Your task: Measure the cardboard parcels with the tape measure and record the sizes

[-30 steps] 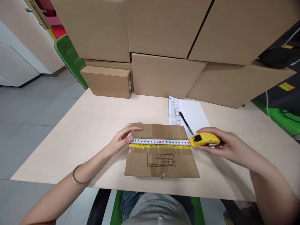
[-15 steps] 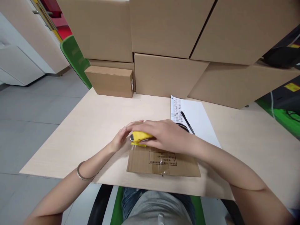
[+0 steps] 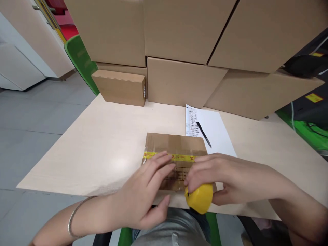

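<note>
A flat cardboard parcel (image 3: 176, 145) sealed with a strip of yellow tape lies on the pale wooden table (image 3: 102, 150) in front of me. My right hand (image 3: 217, 176) is closed around a yellow tape measure (image 3: 200, 197) at the parcel's near edge, its blade drawn in. My left hand (image 3: 146, 193) hovers over the parcel's near left part with fingers stretched out and spread, holding nothing. A thin bracelet circles my left wrist.
A white printed sheet (image 3: 212, 130) with a black pen (image 3: 203, 134) on it lies behind the parcel on the right. Large stacked cardboard boxes (image 3: 179, 44) wall off the table's far side, with a small box (image 3: 120, 88) at their left. A green chair (image 3: 79, 63) stands beyond.
The tape blade that spanned the parcel has retracted. My right hand carried the measure left across the parcel, then back to its near edge. My left hand left the parcel's left end and opened.
</note>
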The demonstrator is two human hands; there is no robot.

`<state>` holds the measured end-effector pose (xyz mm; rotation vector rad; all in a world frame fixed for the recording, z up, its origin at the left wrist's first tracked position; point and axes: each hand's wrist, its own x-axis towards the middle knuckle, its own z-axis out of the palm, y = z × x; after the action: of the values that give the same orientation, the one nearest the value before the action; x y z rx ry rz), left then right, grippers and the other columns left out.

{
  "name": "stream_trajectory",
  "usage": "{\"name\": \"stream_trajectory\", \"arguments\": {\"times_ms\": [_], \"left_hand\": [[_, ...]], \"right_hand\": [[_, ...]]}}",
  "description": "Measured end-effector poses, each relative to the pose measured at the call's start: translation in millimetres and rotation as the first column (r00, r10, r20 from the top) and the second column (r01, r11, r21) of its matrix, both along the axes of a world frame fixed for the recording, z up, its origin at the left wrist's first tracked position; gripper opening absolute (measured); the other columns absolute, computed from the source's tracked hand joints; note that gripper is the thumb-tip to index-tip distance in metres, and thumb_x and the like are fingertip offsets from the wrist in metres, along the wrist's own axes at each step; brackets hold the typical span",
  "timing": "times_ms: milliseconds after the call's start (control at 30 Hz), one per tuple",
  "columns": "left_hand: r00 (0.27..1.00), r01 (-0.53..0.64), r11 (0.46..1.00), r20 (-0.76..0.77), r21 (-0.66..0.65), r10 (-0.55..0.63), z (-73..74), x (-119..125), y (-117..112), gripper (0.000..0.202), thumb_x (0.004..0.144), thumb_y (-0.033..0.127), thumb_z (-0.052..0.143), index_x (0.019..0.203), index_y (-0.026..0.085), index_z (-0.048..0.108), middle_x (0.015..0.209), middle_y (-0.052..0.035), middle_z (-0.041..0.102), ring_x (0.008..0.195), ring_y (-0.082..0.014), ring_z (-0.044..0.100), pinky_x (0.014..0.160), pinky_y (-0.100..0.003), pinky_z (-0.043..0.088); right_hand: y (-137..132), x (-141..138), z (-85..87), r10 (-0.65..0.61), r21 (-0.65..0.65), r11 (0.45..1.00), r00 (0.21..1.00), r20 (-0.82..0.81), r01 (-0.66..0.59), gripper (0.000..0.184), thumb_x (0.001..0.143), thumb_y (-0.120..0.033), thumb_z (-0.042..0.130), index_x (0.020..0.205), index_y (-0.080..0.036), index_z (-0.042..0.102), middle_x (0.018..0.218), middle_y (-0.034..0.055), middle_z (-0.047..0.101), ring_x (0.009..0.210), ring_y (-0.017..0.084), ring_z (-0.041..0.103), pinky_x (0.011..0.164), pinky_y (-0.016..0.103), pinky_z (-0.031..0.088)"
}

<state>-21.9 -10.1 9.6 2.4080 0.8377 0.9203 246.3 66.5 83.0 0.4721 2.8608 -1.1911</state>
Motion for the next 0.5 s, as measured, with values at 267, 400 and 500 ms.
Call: {"name": "stream_trajectory", "arguments": {"times_ms": [267,400,500], "left_hand": [[0.967,0.173,0.964,-0.219,0.2,-0.128,-16.2,7.1,11.0,0.074,0.096,0.061,0.046,0.155,0.017,0.034,0.131,-0.0216,0.066,0.128,-0.0393,0.059,0.109,-0.053,0.047],[0.93,0.193,0.944,-0.358,0.268,-0.089,-13.3,9.0,7.0,0.058,0.099,0.059,0.044,0.149,0.031,0.049,0.119,-0.0128,0.069,0.127,-0.0364,0.058,0.113,-0.054,0.039],[0.913,0.168,0.946,-0.405,0.278,-0.043,-13.8,12.1,3.2,0.059,0.1,0.059,0.042,0.15,0.029,0.049,0.115,-0.0125,0.069,0.125,-0.0364,0.058,0.114,-0.055,0.038]], "right_hand": [[19.0,-12.3,-3.0,0.0,0.075,0.997,1.0,0.001,0.0,0.028,0.082,-0.014,0.067,0.107,-0.026,0.07,0.115,0.0053,0.07,0.104,0.023,0.064,0.089,0.036,0.053],[53.8,-17.6,1.5,0.015,0.039,0.999,1.0,0.005,-0.015,0.029,0.081,-0.01,0.063,0.106,-0.023,0.068,0.115,0.0057,0.069,0.106,0.021,0.064,0.094,0.035,0.052],[86.2,-20.3,4.6,-0.027,0.047,0.999,0.999,0.029,0.026,0.036,0.077,-0.007,0.057,0.108,-0.022,0.066,0.118,0.0047,0.07,0.109,0.021,0.065,0.095,0.034,0.052]]}}
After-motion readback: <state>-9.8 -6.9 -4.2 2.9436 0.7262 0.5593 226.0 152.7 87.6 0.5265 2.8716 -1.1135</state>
